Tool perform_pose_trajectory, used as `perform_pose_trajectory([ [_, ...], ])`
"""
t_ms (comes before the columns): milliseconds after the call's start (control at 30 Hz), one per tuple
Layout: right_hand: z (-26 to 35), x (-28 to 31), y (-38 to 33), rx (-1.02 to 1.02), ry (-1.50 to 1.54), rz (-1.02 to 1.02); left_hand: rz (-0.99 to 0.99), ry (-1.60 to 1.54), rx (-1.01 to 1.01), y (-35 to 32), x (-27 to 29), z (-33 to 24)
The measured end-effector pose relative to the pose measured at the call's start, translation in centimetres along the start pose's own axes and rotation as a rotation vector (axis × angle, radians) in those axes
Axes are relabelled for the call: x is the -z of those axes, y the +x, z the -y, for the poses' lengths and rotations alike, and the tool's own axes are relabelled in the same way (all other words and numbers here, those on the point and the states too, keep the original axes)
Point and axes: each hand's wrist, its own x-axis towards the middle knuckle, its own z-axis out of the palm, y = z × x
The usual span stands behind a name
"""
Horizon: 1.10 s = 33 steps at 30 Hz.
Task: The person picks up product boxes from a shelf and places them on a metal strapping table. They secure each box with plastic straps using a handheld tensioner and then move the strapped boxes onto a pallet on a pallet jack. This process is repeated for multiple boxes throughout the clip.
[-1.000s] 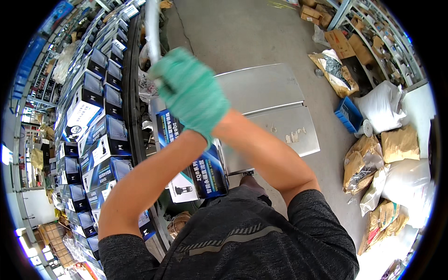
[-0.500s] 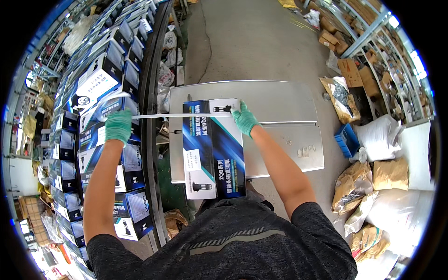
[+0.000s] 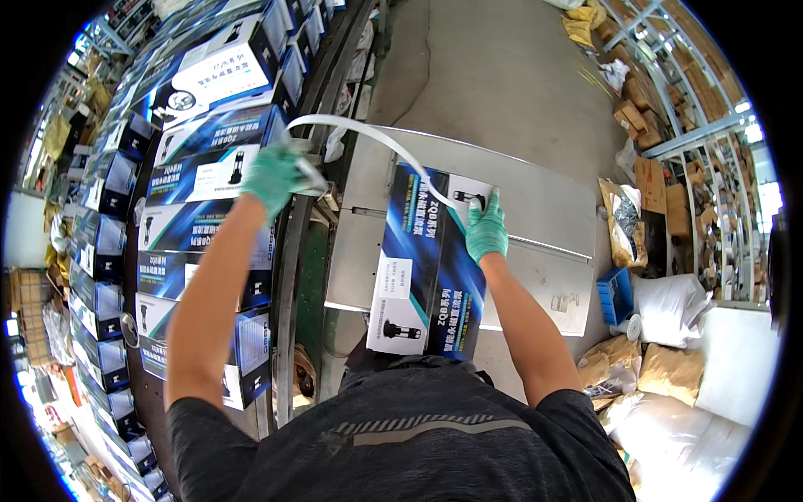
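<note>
My left hand (image 3: 274, 180), in a green glove, is closed on a white plastic strap (image 3: 360, 127). From there the strap arcs over to the top of a blue, black and white carton (image 3: 431, 268), its end close to my right thumb. A short piece of it also shows beside my left fingers. The carton lies on a metal table (image 3: 535, 209) in front of my body. My right hand (image 3: 487, 230), gloved alike, rests on the carton's far right corner with thumb and fingers apart; its fingers along the side are partly hidden.
Stacked matching cartons (image 3: 205, 180) fill the left side, beyond a dark metal rail (image 3: 293, 251). On the right stand a blue bin (image 3: 615, 295), white sacks (image 3: 669, 305), brown paper packages (image 3: 673, 364) and shelving (image 3: 703, 134) with boxes.
The strap was taut and straight across the carton; now it bows upward in an arc. My left hand has come closer to the carton. The view has shifted, moving the carton rightward in the picture.
</note>
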Motion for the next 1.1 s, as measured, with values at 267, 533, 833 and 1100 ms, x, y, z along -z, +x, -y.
perform_pose_trajectory([
  [267, 0.2, -0.6, 0.1, 0.039, -0.039, -0.038, -0.271, -0.410, 0.231, 6.8, -1.5, 15.2],
  [533, 0.4, -1.6, 0.5, 0.112, -0.007, -0.085, -0.532, 0.139, -0.069, 11.8, 7.1, 26.4],
  [833, -1.5, -1.6, 0.7, 0.055, -0.024, -0.116, -0.388, 0.399, -0.155, 10.1, -0.4, 23.5],
  [1100, -0.6, -1.8, 0.8, 0.095, -0.012, -0.104, -0.115, -0.352, 0.031, 9.5, -4.1, 25.6],
])
